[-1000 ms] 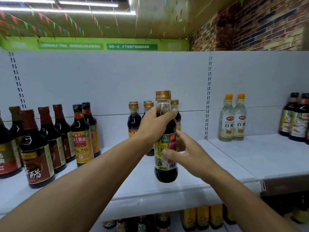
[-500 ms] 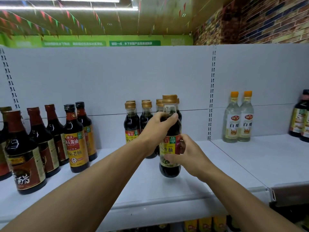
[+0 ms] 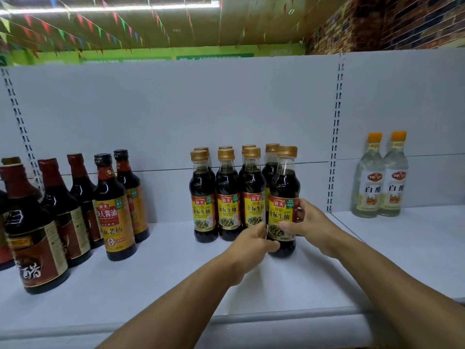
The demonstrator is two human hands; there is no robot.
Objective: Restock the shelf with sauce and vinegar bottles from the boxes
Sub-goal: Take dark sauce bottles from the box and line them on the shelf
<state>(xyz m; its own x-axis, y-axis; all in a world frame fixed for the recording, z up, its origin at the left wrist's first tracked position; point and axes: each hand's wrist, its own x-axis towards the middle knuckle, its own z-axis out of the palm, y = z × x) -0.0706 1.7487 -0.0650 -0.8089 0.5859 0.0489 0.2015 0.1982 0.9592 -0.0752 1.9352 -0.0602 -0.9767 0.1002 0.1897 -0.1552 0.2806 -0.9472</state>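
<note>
Eight gold-capped soy sauce bottles [image 3: 227, 197] are standing in the middle of the shelf [image 3: 156, 278]: four in front, four behind them, as far as the caps show. Two clear white vinegar bottles [image 3: 381, 180] with orange caps are standing at the right. Two black-capped dark soy bottles [image 3: 114, 210] are sitting left of centre. At least four red-capped dark vinegar bottles [image 3: 32, 235] are crowding the left edge; more may be cut off there. Two hands are showing.
</note>
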